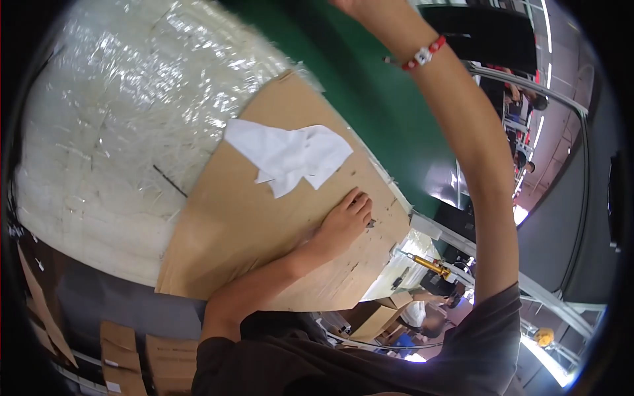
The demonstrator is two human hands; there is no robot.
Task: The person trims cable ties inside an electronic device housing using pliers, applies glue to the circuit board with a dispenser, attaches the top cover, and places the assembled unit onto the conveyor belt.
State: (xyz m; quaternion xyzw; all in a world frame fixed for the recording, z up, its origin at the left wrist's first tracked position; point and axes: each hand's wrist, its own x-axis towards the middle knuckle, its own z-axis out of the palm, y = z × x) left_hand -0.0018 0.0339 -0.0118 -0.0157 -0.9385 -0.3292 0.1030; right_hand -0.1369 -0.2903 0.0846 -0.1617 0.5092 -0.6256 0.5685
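My left hand [345,223] rests on a sheet of brown cardboard [224,231], its fingers curled in. Whatever may be inside those fingers is hidden; a small dark piece [371,224] shows right beside them. A crumpled white cloth [294,153] lies on the cardboard just beyond this hand. My right arm stretches up across a green surface [389,125], with a red and white bracelet at the wrist. Only the base of my right hand [350,5] shows at the top edge; its fingers are cut off by the frame.
Shiny clear plastic wrap [145,99] covers the surface on the left. A yellow-handled tool, likely a screwdriver [429,264], hangs near the right edge of the cardboard. Below stand cardboard boxes [173,363]. Another person [422,317] and metal rails [555,307] are at the right.
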